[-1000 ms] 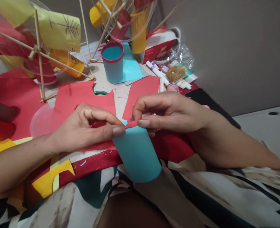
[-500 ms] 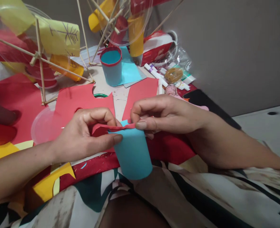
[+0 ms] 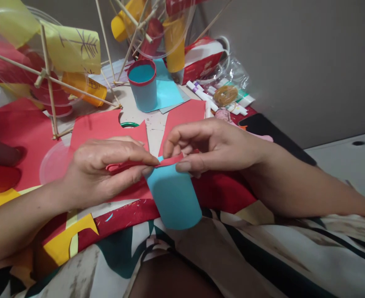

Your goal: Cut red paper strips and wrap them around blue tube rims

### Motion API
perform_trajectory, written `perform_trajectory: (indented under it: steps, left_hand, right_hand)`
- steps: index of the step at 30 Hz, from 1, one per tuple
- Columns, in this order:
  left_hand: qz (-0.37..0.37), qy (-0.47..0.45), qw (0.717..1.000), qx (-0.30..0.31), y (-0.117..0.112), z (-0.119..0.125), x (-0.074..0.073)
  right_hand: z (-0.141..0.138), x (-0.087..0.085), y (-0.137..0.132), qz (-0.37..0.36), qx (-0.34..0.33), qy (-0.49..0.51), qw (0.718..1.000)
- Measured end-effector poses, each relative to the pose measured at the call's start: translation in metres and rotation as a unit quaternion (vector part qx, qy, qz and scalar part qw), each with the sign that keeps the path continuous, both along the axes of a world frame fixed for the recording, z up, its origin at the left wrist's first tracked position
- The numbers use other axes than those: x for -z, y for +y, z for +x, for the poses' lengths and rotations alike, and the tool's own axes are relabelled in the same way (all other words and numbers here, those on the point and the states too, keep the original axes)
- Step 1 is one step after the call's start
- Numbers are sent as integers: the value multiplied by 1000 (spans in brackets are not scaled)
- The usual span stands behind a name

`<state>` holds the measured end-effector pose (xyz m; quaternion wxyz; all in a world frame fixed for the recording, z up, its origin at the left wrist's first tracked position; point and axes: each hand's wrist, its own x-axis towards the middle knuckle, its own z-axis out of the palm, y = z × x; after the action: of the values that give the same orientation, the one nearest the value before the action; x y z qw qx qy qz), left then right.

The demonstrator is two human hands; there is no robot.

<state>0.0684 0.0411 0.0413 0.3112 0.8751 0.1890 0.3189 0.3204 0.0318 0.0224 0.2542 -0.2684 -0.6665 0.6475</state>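
Note:
A light blue paper cup (image 3: 176,198) is held tilted above my lap, its rim up between my hands. Along that rim runs a narrow red paper strip (image 3: 170,160). My left hand (image 3: 108,169) pinches the strip between thumb and fingers at the rim's left side, and the strip's loose end shows within the hand. With thumb in front and fingers behind, my right hand (image 3: 210,149) grips the cup's rim on the right. On the table beyond stands another blue cup (image 3: 142,89) with a red band around its rim.
Stick frames with clear discs and coloured cups (image 3: 47,76) stand at the back left and back centre. Red paper sheets (image 3: 98,124) cover the table. Markers (image 3: 201,93) and rubber bands (image 3: 225,96) lie right, near a dark flat object (image 3: 269,132). Yellow scraps (image 3: 67,240) lie front left.
My left fingers have flattened and closed over the strip at the rim, covering more of it. The cup's base has swung slightly right and up.

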Motion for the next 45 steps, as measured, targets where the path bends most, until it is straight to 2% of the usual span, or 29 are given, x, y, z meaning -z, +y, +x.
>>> perform_trajectory:
  steps: [5,9,19,24,29,32,38,45]
  left_hand:
    - [-38,21,999,-24,-2,3,5]
    - [-94,4,995,-19,-4,5,12]
    - [-131,-35,990,-25,-10,4,25]
    - [-190,-28,981,-36,-13,4,24]
    - [-267,-34,963,-22,-6,4,23]
    - [-258,-31,965,-34,-3,5,22]
    - [-170,-36,982,-67,-10,5,26]
    - [-141,-57,987,-53,-16,6,29]
  right_hand:
    - [1,0,2,102,10,-94,990]
    - [1,-1,1,129,12,-135,982]
    - [0,-2,-1,133,32,-141,981]
    - [0,-3,-1,127,26,-127,983]
    - [-1,-2,-1,111,33,-119,986]
    - [-1,-1,-1,119,38,-121,985]
    - [1,1,-1,167,45,-129,976]
    - [2,-1,-2,159,31,-116,980]
